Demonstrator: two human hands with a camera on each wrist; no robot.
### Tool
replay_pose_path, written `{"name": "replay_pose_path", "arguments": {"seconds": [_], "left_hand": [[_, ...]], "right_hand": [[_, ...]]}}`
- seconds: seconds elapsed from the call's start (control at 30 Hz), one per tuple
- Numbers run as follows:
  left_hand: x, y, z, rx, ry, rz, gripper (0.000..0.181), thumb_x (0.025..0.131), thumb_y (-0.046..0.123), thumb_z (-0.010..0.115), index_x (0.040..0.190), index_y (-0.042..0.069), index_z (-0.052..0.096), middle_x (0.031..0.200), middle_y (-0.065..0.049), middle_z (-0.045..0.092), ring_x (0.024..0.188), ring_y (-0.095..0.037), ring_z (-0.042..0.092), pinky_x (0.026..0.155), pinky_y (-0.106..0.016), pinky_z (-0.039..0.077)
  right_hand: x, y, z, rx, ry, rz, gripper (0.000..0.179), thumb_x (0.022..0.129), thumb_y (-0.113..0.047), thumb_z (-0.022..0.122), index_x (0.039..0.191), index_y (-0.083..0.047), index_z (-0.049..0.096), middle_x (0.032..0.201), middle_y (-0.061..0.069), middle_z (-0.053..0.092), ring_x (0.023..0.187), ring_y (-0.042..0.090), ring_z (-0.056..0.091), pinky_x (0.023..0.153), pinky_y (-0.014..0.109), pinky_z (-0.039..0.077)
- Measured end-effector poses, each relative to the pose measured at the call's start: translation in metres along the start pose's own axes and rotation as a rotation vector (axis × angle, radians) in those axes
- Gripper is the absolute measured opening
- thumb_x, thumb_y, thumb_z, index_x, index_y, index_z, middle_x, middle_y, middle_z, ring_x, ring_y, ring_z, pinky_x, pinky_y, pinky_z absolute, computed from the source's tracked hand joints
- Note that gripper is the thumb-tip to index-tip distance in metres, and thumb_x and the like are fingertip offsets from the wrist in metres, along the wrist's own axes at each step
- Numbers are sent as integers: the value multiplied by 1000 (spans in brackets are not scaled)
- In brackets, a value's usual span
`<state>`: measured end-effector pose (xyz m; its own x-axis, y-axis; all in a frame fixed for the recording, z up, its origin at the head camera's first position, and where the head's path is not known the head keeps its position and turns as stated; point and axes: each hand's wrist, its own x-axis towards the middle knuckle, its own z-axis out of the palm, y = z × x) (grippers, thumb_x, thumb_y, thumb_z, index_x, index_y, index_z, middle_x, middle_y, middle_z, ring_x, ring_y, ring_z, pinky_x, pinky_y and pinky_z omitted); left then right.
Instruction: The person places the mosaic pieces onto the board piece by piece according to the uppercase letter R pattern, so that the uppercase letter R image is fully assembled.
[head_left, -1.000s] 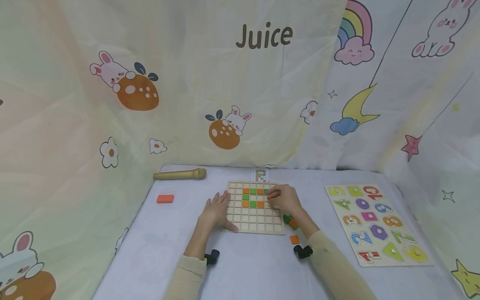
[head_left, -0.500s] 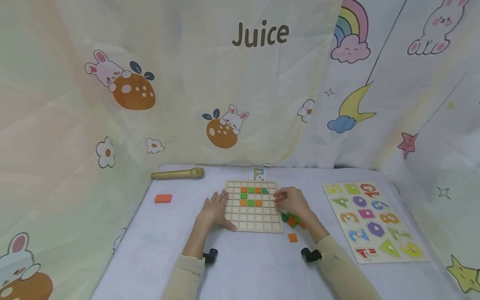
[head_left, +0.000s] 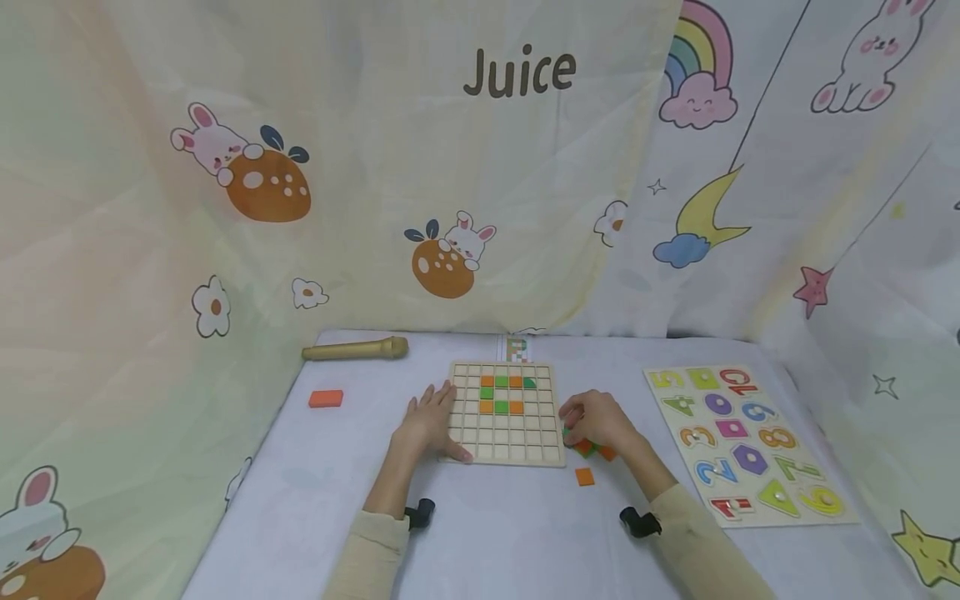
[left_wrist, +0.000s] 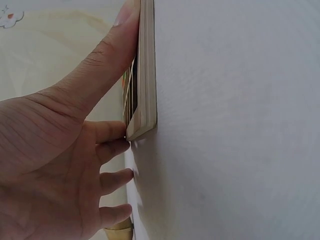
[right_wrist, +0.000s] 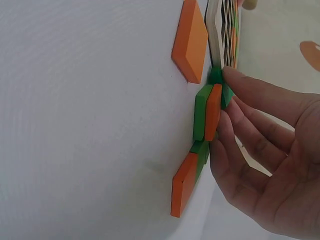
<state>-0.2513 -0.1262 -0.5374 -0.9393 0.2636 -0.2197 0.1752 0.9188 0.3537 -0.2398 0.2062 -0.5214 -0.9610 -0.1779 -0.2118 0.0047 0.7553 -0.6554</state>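
A wooden grid board (head_left: 502, 450) lies on the white table with orange, light green and dark green pieces in some squares. My left hand (head_left: 429, 423) rests spread along its left side, thumb by the near edge; in the left wrist view the thumb (left_wrist: 102, 62) lies against the board's side. My right hand (head_left: 600, 419) is at the loose pile right of the board. In the right wrist view, its thumb and fingertips pinch a dark green piece (right_wrist: 226, 96) beside orange and light green tiles (right_wrist: 200, 112). The hand partly hides the pile in the head view.
One orange tile (head_left: 584, 477) lies apart, near the board's front right corner. A number puzzle (head_left: 750, 433) stands to the right. At left are a gold toy microphone (head_left: 356, 349) and an orange-red block (head_left: 326, 399). A small pattern card (head_left: 517, 348) lies behind the board.
My right hand has left the board's upper right squares, where a dark green piece now shows, and moved right and nearer to the pile. My left hand has stayed on the board.
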Motion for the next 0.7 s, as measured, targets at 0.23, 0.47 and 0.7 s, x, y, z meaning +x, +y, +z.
{"name": "replay_pose_path", "arguments": {"seconds": [0.23, 0.47, 0.7], "left_hand": [[-3, 0, 0, 14, -11, -19, 142, 57, 55, 99, 166, 5, 24, 173, -14, 18, 160, -40, 11, 127, -63, 12], [6, -8, 10, 25, -10, -14, 145, 57, 59, 98, 167, 8, 18, 175, -10, 13, 160, -39, 7, 127, -63, 10], [-8, 5, -6, 2, -3, -11, 141, 57, 54, 100, 165, 2, 25, 173, -16, 20, 159, -42, 13, 127, -63, 13]], "right_hand": [[4, 5, 1, 7, 20, 7, 33, 78, -6, 91, 108, -10, 78, 88, 0, 73, 77, 16, 67, 70, 32, 59], [6, 7, -4, 44, 71, -42, 38, 82, -7, 87, 118, -10, 76, 89, 1, 70, 74, 19, 63, 64, 32, 55], [8, -1, -5, 86, 140, -93, 45, 86, -8, 84, 129, -11, 72, 96, 0, 73, 82, 19, 62, 67, 31, 52]]}}
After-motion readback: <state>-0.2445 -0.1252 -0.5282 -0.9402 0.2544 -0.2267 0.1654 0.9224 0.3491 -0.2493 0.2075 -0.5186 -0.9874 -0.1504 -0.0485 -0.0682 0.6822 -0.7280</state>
